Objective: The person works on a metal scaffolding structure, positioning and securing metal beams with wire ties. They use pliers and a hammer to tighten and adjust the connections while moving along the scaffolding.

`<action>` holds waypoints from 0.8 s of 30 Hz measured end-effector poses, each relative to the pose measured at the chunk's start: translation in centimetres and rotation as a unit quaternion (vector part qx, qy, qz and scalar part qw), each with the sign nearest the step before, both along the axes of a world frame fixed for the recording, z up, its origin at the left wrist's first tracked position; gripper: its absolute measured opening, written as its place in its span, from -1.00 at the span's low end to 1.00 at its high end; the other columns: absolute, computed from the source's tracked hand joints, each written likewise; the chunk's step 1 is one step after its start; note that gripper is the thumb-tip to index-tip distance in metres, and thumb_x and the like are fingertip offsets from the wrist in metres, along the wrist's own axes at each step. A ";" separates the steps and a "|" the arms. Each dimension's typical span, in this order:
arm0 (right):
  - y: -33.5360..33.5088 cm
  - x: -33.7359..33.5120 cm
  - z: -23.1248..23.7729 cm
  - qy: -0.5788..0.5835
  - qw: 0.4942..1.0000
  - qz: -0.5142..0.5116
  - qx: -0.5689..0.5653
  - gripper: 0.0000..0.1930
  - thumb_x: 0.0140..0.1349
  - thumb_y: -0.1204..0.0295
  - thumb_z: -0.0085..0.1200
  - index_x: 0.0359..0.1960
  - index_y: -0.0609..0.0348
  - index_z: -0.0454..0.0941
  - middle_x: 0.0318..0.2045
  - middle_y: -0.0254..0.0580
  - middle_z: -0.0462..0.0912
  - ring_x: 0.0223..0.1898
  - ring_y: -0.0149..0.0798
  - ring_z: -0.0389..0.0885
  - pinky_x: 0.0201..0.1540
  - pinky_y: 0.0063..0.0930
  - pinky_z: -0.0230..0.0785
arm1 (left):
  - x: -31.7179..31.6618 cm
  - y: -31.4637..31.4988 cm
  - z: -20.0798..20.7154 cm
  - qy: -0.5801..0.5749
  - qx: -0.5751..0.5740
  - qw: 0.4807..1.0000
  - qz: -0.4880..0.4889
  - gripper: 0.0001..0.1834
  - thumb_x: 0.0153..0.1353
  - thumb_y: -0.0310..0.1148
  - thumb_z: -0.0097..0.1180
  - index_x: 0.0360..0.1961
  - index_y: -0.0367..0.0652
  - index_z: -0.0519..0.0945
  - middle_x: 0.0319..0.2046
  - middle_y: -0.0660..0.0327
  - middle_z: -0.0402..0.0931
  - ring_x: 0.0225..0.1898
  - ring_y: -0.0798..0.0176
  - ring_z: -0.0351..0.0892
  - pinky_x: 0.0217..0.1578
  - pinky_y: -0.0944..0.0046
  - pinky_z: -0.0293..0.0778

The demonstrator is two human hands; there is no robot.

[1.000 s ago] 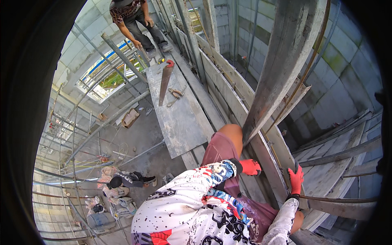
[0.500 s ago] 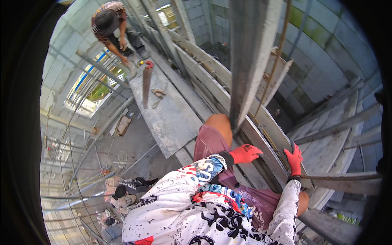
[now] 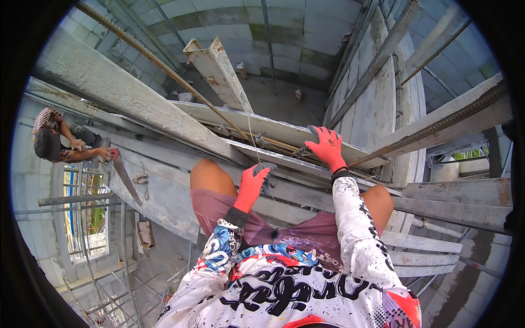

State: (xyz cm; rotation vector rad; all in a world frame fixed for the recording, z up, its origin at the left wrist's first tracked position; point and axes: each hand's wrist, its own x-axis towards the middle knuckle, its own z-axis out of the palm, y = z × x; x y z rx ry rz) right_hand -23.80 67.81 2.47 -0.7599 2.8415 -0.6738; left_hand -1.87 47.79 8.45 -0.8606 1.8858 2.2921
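Observation:
My left hand (image 3: 253, 185), in a red glove with grey fingertips, is closed on a thin wire (image 3: 252, 134) that runs up from it and trails below. It is above the near formwork board (image 3: 298, 169), between my knees. To the right, my right hand (image 3: 328, 148), gloved alike, hooks its fingers over the top edge of the far formwork board (image 3: 279, 127). Rusty steel bars (image 3: 219, 130) lie in the gap between the two boards.
At left a co-worker (image 3: 57, 136) reaches to the red handle of a handsaw (image 3: 126, 177). Pliers (image 3: 141, 179) lie on the platform (image 3: 164, 205). A slanting concrete-smeared beam (image 3: 126, 98) and a rusty metal channel (image 3: 219, 74) rise nearby. Beams (image 3: 448, 128) cross at right.
My view has turned right, so the co-worker and saw now appear farther left. My left hand has come up with the wire. The co-worker's hand is now at the saw handle.

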 end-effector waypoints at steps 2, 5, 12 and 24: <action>-0.2 0.0 0.0 -0.010 1.000 -0.005 -0.011 -0.32 0.10 -0.09 0.23 0.28 -0.19 0.51 0.19 -0.36 0.53 0.27 -0.06 0.38 0.41 0.13 -0.04 | -1.5 0.8 0.3 0.003 -0.009 1.000 -0.020 -0.68 0.44 -0.29 0.02 0.03 -0.25 0.66 -0.49 0.20 0.64 -0.51 0.35 0.62 -0.60 0.37 0.45; -0.8 0.2 1.0 -0.035 0.999 -0.004 -0.019 -0.32 0.10 -0.08 0.23 0.27 -0.19 0.51 0.19 -0.35 0.53 0.28 -0.06 0.37 0.42 0.14 -0.06 | -2.7 1.3 1.0 0.033 -0.004 0.999 -0.037 -0.68 0.44 -0.30 0.02 0.06 -0.25 0.63 -0.46 0.17 0.64 -0.48 0.34 0.62 -0.57 0.37 0.48; -0.7 -0.3 0.4 -0.046 0.999 0.001 -0.021 -0.31 0.10 -0.07 0.25 0.29 -0.18 0.49 0.24 -0.37 0.50 0.31 -0.06 0.35 0.42 0.19 -0.09 | -5.6 2.9 3.7 0.075 -0.027 0.996 -0.034 -0.67 0.46 -0.33 -0.03 0.10 -0.28 0.60 -0.40 0.19 0.63 -0.43 0.32 0.63 -0.42 0.31 0.56; -0.3 -0.1 -0.1 -0.033 0.999 0.020 -0.028 -0.32 0.09 -0.01 0.30 0.30 -0.28 0.48 0.24 -0.40 0.49 0.31 -0.03 0.34 0.42 0.27 -0.08 | -5.0 5.9 12.2 0.133 -0.272 0.951 0.066 -0.70 0.38 -0.41 0.08 0.06 -0.34 0.60 -0.28 0.10 0.68 -0.35 0.37 0.55 -0.23 0.30 0.51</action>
